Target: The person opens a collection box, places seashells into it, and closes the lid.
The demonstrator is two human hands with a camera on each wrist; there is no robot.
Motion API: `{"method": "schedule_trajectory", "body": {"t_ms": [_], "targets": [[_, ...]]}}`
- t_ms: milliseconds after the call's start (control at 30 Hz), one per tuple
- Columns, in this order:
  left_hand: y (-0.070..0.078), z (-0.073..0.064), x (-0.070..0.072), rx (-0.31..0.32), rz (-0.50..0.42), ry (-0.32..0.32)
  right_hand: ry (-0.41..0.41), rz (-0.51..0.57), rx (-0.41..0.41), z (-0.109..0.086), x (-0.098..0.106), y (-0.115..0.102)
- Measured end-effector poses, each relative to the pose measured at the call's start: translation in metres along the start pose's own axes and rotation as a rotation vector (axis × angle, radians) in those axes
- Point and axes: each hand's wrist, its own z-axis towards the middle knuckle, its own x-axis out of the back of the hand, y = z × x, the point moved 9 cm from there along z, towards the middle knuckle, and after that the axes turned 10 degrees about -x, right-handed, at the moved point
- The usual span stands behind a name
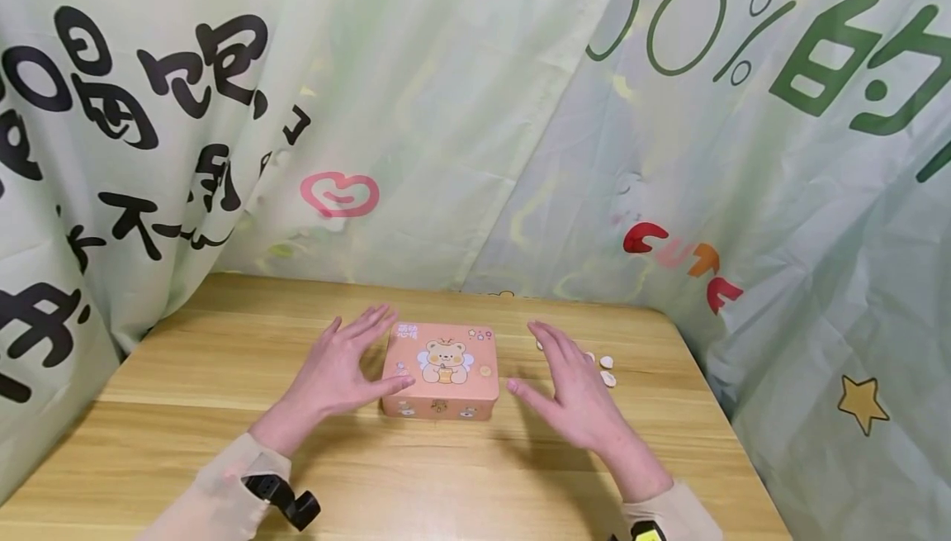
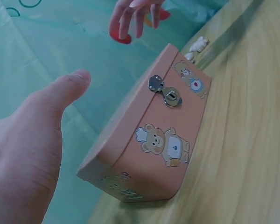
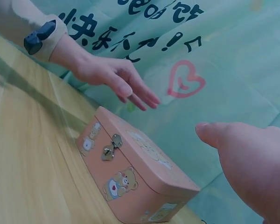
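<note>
A pink box [image 1: 440,372] with cartoon bears on its lid and sides sits on the wooden table, lid down. On its front is a small metal latch [image 2: 167,92]. My left hand [image 1: 343,369] hovers at the box's left side, fingers spread, its thumb over the lid's left edge in the head view. My right hand [image 1: 575,384] is held in the air to the right of the box, fingers extended and holding nothing. In the right wrist view, a gap shows between the left hand [image 3: 107,74] and the box.
Several small white pieces [image 1: 607,363] lie on the table [image 1: 416,483] right of the box, partly hidden behind the right hand. A printed curtain [image 1: 446,111] hangs behind the table and along both sides.
</note>
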Motion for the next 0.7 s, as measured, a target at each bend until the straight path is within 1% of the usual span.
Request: {"method": "schedule_trajectory", "body": {"t_ms": [133,267,467,700], "targets": [[0.0,-0.003,-0.006,0.028,-0.051,0.002,-0.006,0.041,-0.003,-0.003,-0.003,-0.003],[0.001,-0.006,-0.015,0.063,-0.104,-0.007,-0.026,0.093,-0.023,-0.006,-0.008,-0.005],[-0.001,-0.011,-0.029,0.107,-0.154,-0.015,-0.07,0.221,-0.055,-0.011,-0.017,-0.009],[0.002,-0.015,-0.04,0.111,-0.179,-0.013,-0.087,0.366,-0.008,-0.015,-0.025,-0.017]]}}
